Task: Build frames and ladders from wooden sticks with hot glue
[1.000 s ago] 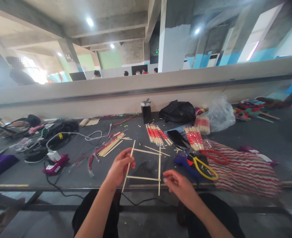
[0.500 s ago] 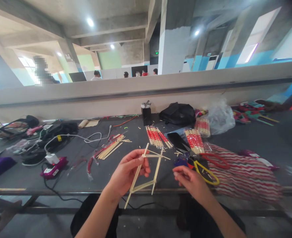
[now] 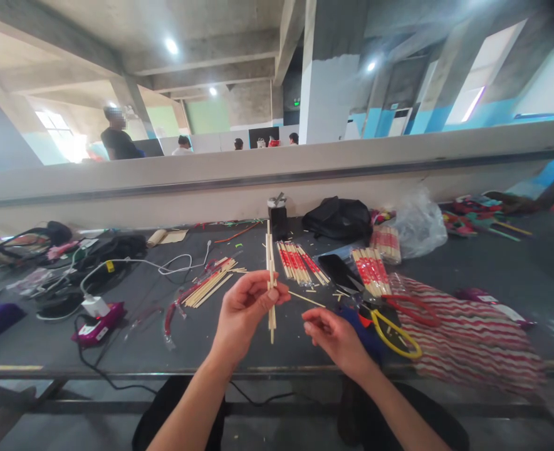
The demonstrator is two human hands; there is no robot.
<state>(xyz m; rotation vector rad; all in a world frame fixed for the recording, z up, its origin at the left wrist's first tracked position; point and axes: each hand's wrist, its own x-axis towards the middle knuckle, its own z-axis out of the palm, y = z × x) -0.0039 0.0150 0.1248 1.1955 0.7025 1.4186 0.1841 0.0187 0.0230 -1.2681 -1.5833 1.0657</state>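
Observation:
My left hand [image 3: 253, 304] is closed round a frame of pale wooden chopsticks [image 3: 271, 250], pinching it between thumb and fingers. The frame stands upright and is seen nearly edge-on, so its sticks overlap. A thin stick [image 3: 308, 300] slants out to the right of it; whether it is joined to the frame cannot be made out. My right hand [image 3: 336, 341] hovers to the right, fingers loosely curled with a small gap to the thumb, nothing visible in them. Just beyond it lie pliers with red and yellow handles [image 3: 394, 332].
Red-wrapped chopstick bundles [image 3: 300, 262], loose chopsticks [image 3: 211, 282] and a dark phone [image 3: 338, 272] lie on the dark table [image 3: 202, 347]. Striped cloth [image 3: 474, 338] spreads at right. A purple power strip [image 3: 99, 324] with cables sits left. A black bag [image 3: 338, 218] rests behind.
My left hand has turned the chopstick frame from an open, four-sided view to nearly edge-on and upright. My right hand has moved slightly left, nearer to it.

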